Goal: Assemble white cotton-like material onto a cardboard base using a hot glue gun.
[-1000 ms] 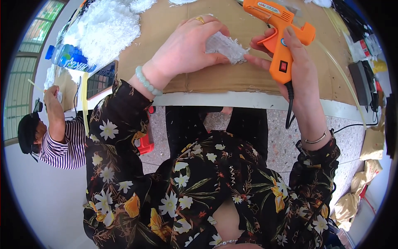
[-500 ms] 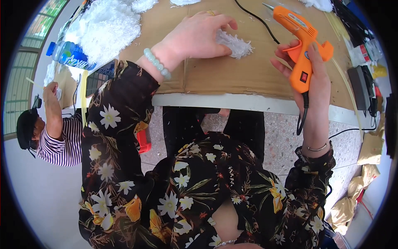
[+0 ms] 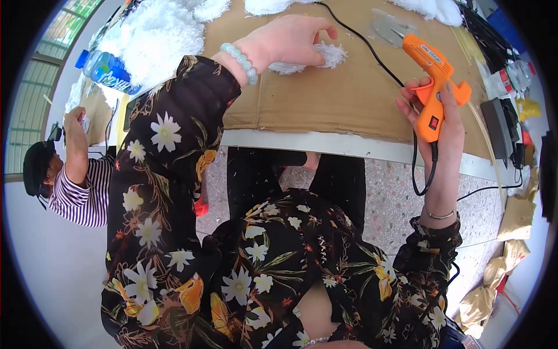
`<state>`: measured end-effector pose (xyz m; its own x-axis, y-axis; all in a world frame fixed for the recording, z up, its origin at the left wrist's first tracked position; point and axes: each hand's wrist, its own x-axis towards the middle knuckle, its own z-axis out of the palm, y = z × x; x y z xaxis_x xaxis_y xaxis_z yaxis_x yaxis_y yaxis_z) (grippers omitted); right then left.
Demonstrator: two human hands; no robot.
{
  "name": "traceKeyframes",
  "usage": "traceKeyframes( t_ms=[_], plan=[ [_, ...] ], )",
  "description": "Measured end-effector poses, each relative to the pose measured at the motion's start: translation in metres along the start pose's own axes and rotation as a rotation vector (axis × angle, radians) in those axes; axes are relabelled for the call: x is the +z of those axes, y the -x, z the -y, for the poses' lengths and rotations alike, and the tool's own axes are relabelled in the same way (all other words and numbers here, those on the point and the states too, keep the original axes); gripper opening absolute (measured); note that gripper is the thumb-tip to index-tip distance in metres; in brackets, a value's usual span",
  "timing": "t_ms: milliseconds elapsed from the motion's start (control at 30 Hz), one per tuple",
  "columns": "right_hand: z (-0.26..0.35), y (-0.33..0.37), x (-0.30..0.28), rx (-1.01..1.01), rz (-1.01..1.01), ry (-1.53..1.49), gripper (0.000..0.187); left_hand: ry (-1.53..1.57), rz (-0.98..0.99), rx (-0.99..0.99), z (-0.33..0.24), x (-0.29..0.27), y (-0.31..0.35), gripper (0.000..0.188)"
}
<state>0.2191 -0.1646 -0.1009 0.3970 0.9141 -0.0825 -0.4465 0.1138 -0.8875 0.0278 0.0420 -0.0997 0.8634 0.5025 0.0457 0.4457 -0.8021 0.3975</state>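
Note:
A small tuft of shaggy white fibre (image 3: 333, 56) lies on the brown cardboard (image 3: 325, 110) covering the table. My left hand (image 3: 285, 42) is curved over it, thumb against its near side and one finger raised. The palm hides part of the tuft, and some white shows below the hand. In my right hand (image 3: 449, 113) is an orange hot glue gun (image 3: 431, 110), gripped by its handle, fingers by the trigger. Its metal nozzle points away to the upper left, above a clear round plastic piece (image 3: 386, 24). A black cord (image 3: 429, 183) hangs from the handle.
White fibre heaps (image 3: 160, 49) cover the far left, beside a blue-capped bottle (image 3: 110, 71); more fibre (image 3: 433, 9) lies at the far edge. A black cable (image 3: 366, 49) crosses the cardboard. A dark box (image 3: 501, 125) stands right. Another person (image 3: 81, 186) sits at left.
The glue gun has shifted slightly right and nearer. My left hand stays at the tuft, more of which shows below the palm. My left sleeve now covers most of the phone.

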Motion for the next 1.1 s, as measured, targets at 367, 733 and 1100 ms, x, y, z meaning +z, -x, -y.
traceKeyframes(
  t_ms=[367,733,1100],
  plan=[
    [-0.002,0.001,0.003,0.027,0.024,-0.046,0.033,0.321,0.047,-0.159,0.026,-0.015,-0.009,0.037],
    [0.001,0.005,0.008,0.015,0.034,-0.016,0.033,0.043,0.017,-0.098,0.003,-0.007,-0.005,0.052],
    [0.007,0.010,0.017,-0.089,0.178,0.078,0.037,0.440,-0.462,-0.036,0.045,-0.043,0.034,0.024]
  ],
)
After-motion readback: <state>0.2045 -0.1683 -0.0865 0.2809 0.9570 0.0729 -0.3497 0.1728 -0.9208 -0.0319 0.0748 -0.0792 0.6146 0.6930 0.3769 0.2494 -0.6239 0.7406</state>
